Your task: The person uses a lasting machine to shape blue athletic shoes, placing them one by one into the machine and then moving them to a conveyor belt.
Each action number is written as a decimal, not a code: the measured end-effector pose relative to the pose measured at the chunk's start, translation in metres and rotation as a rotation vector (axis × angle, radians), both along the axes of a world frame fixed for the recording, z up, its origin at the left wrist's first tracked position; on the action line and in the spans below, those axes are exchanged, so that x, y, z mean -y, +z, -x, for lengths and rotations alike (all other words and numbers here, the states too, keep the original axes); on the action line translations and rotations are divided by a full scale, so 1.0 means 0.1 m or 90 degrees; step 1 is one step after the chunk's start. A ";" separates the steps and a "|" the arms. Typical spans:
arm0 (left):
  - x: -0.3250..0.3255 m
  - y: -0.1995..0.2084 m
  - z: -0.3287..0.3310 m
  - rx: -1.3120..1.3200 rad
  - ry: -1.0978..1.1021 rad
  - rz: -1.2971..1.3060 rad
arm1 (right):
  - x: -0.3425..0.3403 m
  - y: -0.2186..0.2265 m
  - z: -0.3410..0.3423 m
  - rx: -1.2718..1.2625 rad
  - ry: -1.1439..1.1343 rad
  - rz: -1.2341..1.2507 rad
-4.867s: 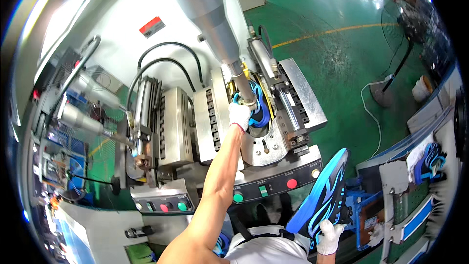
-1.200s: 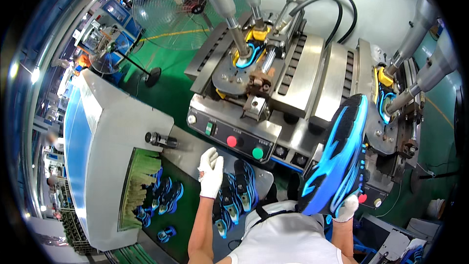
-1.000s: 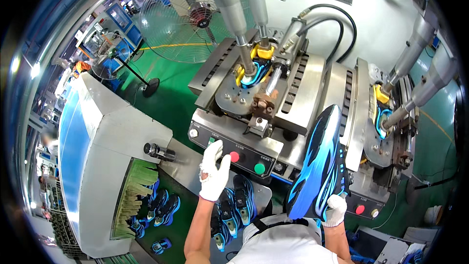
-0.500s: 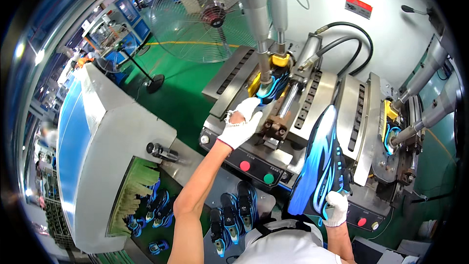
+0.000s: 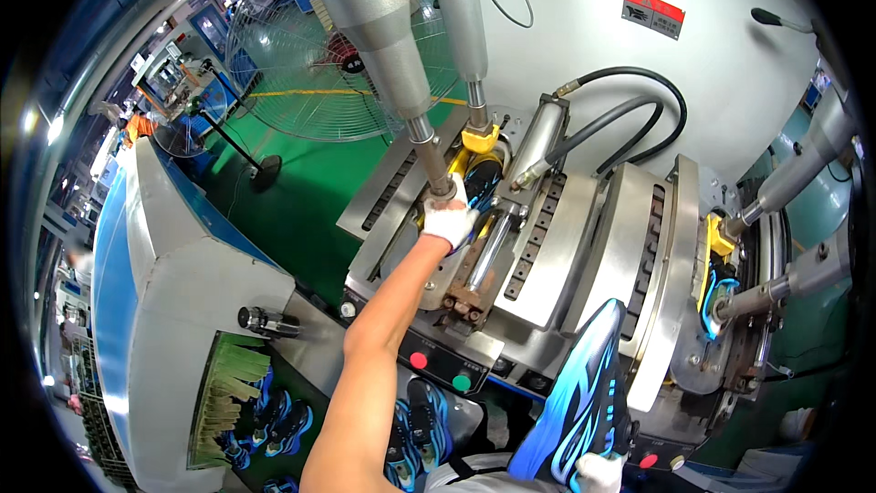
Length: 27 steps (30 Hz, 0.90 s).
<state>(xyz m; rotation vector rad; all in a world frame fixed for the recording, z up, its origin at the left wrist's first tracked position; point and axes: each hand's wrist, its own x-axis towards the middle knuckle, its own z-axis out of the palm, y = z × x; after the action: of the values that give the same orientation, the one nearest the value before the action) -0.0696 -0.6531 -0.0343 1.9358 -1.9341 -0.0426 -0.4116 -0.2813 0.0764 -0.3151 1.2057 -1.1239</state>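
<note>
My left hand [image 5: 446,222], in a white glove, reaches under the metal rod of the left press station and is closed on the heel end of a black and blue sports shoe [image 5: 484,184]. The rod hides some of its fingers. Low in front of me, my gloved right hand [image 5: 599,473] grips another sports shoe [image 5: 584,393] by one end. This shoe stands tilted, toe up, with its blue sole side toward the left. Yellow pads [image 5: 480,138] sit around the shoe in the left station.
The right station holds a blue-trimmed shoe [image 5: 719,301] under its rods. Red [image 5: 418,360] and green [image 5: 462,382] buttons line the press front. Several shoes stand on a ledge [image 5: 467,420] below. Left is a machine with a bristle-curtained opening [image 5: 214,393]; a large fan [image 5: 301,82] stands behind.
My left hand has gone from beside the shoe's heel to a hold on it under the rod. The shoe in my right hand sits lower in view. The whole view has shifted.
</note>
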 end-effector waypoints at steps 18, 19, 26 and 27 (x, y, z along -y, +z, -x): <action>-2.82 1.32 -1.03 -0.207 0.153 0.157 | 2.26 -0.05 -1.82 0.152 0.205 0.204; -3.11 1.26 -1.09 -0.209 0.173 0.160 | 2.69 -0.19 -2.00 0.139 0.245 0.182; -5.05 0.41 -1.27 -0.240 0.499 -0.073 | 4.89 -1.88 -2.42 -0.987 0.183 0.264; -5.55 0.40 -1.21 -0.179 0.603 -0.114 | 4.54 -1.72 -2.93 -1.065 0.349 0.332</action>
<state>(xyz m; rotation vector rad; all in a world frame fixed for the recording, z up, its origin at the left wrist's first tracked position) 0.0518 -0.0977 0.0054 2.5946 -0.7312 -0.2073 -0.1183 -0.7349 -0.0955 -2.1305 1.9524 -0.4834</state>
